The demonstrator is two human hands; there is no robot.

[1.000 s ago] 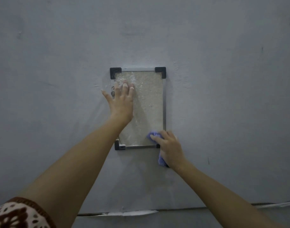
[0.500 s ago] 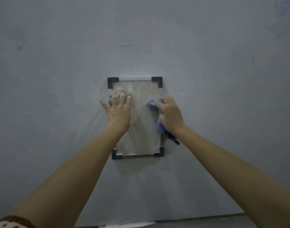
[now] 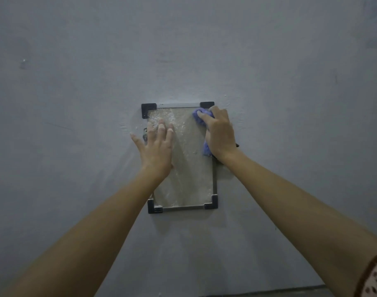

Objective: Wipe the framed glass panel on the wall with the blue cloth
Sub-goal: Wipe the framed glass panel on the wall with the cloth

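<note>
A framed glass panel [image 3: 189, 181] with a silver rim and black corner pieces hangs upright on the grey wall. White specks cover its upper left area. My left hand [image 3: 156, 146] lies flat on the glass at the left, fingers spread, holding nothing. My right hand [image 3: 219, 133] presses a crumpled blue cloth [image 3: 201, 116] against the panel's top right corner, just below the black corner piece. Part of the cloth sticks out under my palm at the panel's right edge.
Bare grey wall [image 3: 290, 82] surrounds the panel on all sides. A small metal bracket [image 3: 144, 135] sits at the frame's left edge beside my left thumb. A dark seam [image 3: 269, 291] runs along the wall's bottom.
My right hand has carried the cloth up the panel's right side, from the bottom right corner to the top right corner. My left hand has stayed flat on the glass.
</note>
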